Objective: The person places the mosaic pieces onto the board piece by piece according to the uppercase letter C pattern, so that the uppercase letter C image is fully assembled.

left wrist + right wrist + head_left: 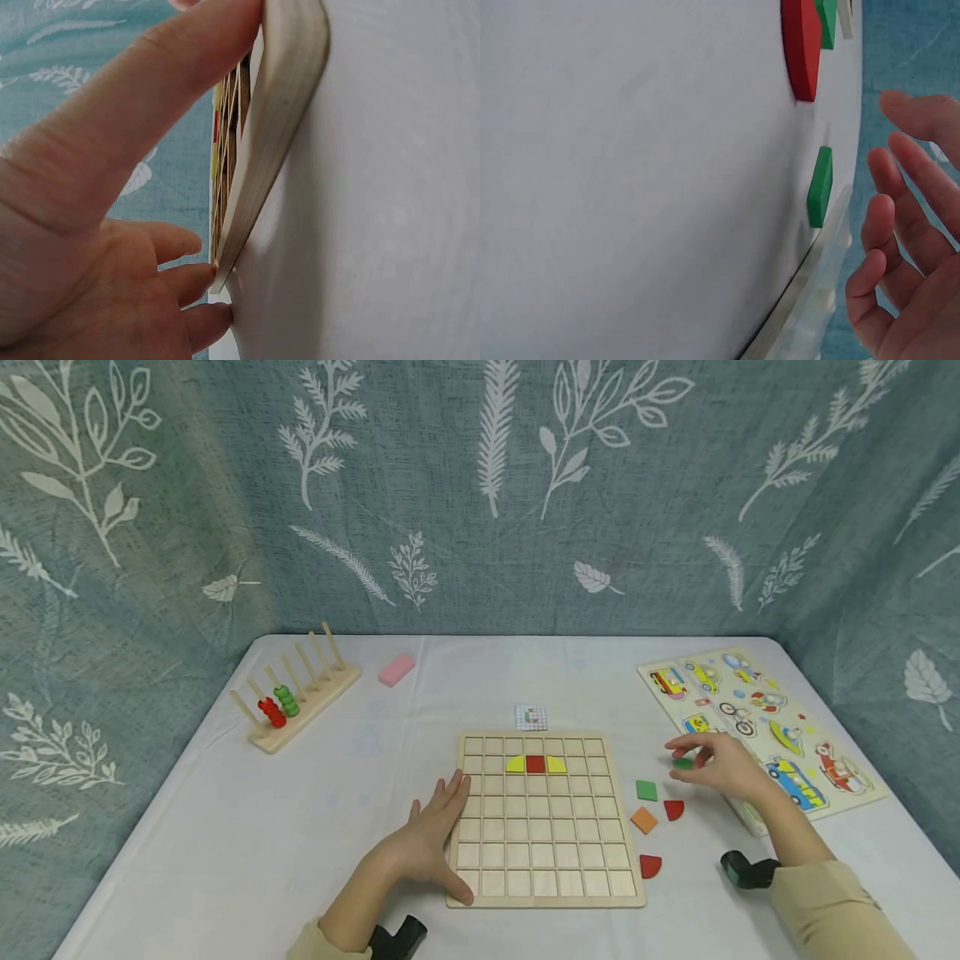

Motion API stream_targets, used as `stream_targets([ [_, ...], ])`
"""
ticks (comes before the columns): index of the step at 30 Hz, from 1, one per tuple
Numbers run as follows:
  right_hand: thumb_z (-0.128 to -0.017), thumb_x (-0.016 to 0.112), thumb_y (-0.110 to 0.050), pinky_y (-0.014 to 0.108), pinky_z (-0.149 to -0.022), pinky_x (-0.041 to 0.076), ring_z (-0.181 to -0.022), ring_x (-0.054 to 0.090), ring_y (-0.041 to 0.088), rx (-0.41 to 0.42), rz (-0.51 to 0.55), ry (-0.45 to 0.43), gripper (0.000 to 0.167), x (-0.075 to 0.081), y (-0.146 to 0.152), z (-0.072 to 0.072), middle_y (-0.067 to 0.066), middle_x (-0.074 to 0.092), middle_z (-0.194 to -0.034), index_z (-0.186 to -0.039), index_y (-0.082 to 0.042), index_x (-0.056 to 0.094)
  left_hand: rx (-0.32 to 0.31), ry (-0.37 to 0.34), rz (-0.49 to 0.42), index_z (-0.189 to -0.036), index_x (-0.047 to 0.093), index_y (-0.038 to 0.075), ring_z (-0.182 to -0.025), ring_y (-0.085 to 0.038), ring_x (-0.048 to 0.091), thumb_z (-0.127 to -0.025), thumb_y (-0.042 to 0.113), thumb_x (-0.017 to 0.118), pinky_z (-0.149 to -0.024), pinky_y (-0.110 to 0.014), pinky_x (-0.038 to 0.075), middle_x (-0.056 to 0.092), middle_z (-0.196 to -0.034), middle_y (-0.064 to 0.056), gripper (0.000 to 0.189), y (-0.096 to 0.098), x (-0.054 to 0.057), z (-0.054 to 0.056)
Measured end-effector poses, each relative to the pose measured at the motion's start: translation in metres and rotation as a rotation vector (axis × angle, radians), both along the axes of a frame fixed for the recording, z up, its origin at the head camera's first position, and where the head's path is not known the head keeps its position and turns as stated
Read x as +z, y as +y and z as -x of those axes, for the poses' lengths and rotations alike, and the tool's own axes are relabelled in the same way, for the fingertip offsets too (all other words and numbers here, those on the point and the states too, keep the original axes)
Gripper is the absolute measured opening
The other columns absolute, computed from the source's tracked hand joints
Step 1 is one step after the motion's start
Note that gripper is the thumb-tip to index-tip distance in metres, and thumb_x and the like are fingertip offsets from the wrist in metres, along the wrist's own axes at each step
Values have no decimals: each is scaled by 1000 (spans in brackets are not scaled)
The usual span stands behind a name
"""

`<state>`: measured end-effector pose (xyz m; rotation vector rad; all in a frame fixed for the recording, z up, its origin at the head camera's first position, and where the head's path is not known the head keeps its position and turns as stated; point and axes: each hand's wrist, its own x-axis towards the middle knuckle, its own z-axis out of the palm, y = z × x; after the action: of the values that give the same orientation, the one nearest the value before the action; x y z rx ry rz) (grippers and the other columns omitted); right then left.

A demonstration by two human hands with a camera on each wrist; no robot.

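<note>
A wooden grid board [547, 902] lies in front of me, with a red square [536, 764] between two yellow quarter-round pieces [516, 765] in an upper row. My left hand [423, 843] rests along its left side, fingers spread at the edge and thumb on the near corner. In the left wrist view the thumb [150, 97] lies across the board's thick edge [277, 112]. My right hand [720, 764] hovers over a green piece [682, 763], thumb and fingers apart. The right wrist view shows that green piece [820, 187] lying on the cloth, below the loosely bent fingers.
Right of the board lie a green square [647, 790], an orange square [643, 820] and two red quarter-round pieces [674, 810]. A picture puzzle board [817, 735] lies at right. Behind are a small pattern card [531, 717], a pink block [397, 669] and a peg rack [307, 718] with beads.
</note>
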<state>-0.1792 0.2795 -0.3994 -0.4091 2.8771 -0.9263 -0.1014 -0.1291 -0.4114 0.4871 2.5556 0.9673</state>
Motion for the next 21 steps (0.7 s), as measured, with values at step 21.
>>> stream_targets([
  [21,-71,76,-15,25,-53,37,-68,44,18,-83,-69,-48,39,-2,11,3,7,61,-88,-105,1,66,-16,-1,4,-146,10,0,-137,-36,-2,-39,31,92,-102,-63,-1,1,-152,-14,138,-1,1,0],
])
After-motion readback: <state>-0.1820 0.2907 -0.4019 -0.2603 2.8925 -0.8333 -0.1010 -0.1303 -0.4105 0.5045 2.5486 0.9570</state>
